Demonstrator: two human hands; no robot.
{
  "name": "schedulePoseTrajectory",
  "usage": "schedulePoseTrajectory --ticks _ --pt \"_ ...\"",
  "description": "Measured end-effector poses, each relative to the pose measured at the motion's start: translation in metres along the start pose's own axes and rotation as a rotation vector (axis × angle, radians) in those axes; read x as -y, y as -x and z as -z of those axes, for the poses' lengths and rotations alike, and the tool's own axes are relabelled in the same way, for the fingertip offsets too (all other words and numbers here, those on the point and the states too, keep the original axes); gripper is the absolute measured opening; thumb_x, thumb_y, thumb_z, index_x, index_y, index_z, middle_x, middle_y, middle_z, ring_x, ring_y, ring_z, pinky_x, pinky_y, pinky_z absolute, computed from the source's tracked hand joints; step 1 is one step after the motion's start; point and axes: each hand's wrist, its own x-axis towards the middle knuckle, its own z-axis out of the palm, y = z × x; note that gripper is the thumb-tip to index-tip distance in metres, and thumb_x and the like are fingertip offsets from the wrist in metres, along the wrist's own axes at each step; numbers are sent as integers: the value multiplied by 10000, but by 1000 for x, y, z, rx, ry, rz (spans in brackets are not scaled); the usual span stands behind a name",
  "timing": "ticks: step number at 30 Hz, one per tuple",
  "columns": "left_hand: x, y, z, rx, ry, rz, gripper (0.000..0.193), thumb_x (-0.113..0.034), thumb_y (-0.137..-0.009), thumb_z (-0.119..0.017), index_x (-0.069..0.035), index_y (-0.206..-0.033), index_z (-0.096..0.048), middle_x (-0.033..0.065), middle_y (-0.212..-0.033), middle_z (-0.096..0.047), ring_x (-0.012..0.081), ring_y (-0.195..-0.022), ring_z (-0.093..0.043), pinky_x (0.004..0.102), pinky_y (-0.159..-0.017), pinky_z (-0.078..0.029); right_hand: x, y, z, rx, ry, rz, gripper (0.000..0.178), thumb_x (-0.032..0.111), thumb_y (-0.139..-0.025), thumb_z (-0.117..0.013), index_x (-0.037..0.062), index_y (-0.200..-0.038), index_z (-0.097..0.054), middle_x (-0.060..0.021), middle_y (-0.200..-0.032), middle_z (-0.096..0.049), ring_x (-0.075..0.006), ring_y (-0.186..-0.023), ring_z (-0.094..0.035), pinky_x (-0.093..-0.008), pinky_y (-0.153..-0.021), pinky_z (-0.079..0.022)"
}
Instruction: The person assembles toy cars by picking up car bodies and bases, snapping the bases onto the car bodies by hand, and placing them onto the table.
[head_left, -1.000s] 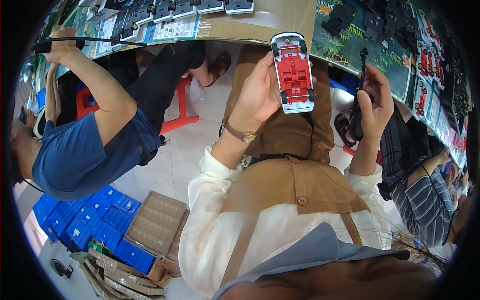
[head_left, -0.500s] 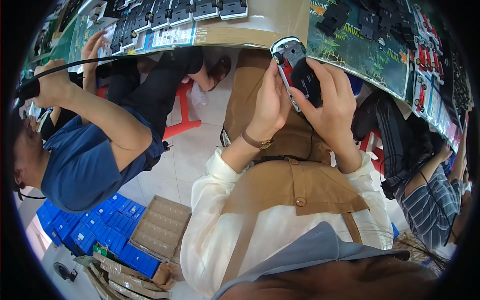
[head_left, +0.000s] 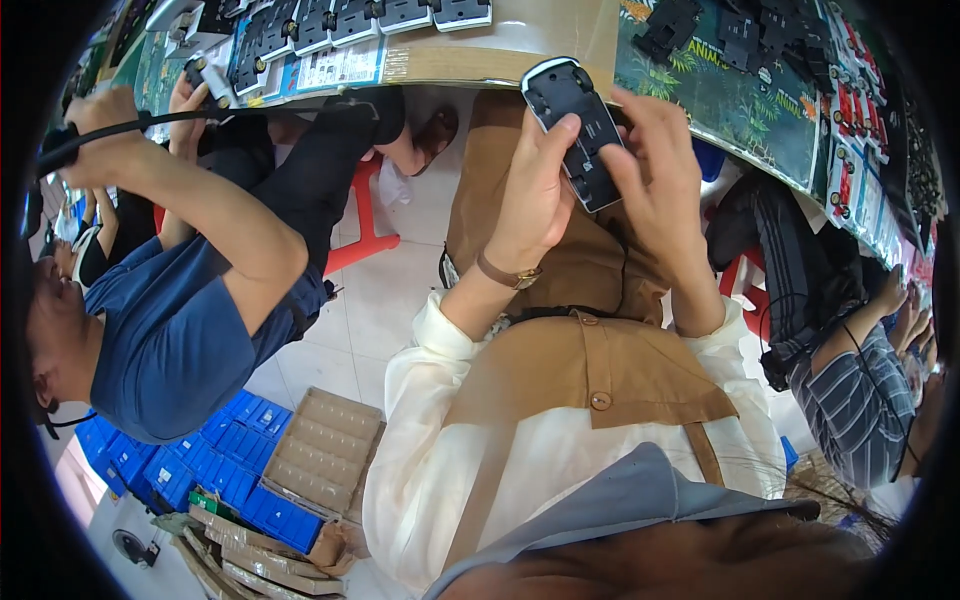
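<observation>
My left hand is closed around a toy car turned upside down, its thumb pressing on the black chassis. A white edge of the car's body shows around the far end. My right hand is beside the car's right side with its fingers spread; the thumb tip is close to the chassis edge, and whether it touches I cannot tell. The car is held over my lap, in front of the table edge.
Upturned toy cars stand in a row on the table at far left. Loose black chassis lie on a green printed sheet, with red-and-white car bodies farther right. Co-workers sit on both sides; blue bins stand on the floor.
The chassis now covers the car's underside, where red interior and wheels showed before. My right hand has loosened from the car, its fingers spreading. At left, a co-worker's hand now holds a white car.
</observation>
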Motion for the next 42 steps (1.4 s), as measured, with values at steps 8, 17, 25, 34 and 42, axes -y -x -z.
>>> schedulePoseTrajectory --ticks 8,17,25,34,42 --pt "-8 -6 1 -22 -106 -61 296 -168 -932 -458 -28 -1192 -428 115 -1077 -578 170 -962 -582 303 -835 -486 -28 -15 5 419 -804 -446 399 100 -838 -605 -15 -1207 -505 -61 -987 -594 -86 -835 -566 -216 -773 -460" --pt "-20 -18 12 -36 -30 -102 371 -319 -965 -396 -63 -1234 -399 39 -1132 -486 145 -1114 -433 330 -917 -370 -43 -68 -11 393 -758 -581 320 203 -833 -607 -6 -1074 -597 29 -849 -610 -28 -711 -545 -166 -617 -429" --pt "-20 -1 56 -151 12 -1 299 -312 -950 -401 -104 -1140 -501 37 -1078 -539 154 -1010 -500 313 -867 -403 -74 -151 -52 378 -546 -525 305 243 -844 -617 -11 -1012 -617 -15 -839 -623 -84 -701 -598 -215 -640 -498" --pt "-28 16 79 -252 53 -27 296 -329 -938 -411 -92 -1086 -508 45 -1051 -536 154 -1010 -501 316 -864 -395 -63 -169 -91 377 -539 -487 324 287 -839 -618 -19 -943 -620 -26 -816 -599 -83 -660 -566 -219 -621 -495" --pt "-29 14 79 -196 43 -26 321 -304 -929 -412 -66 -1120 -510 74 -1086 -544 204 -1051 -505 348 -916 -393 -61 -183 -112 259 -252 -301 399 379 -748 -605 -16 -706 -638 -65 -555 -573 -130 -509 -576 -277 -506 -481"
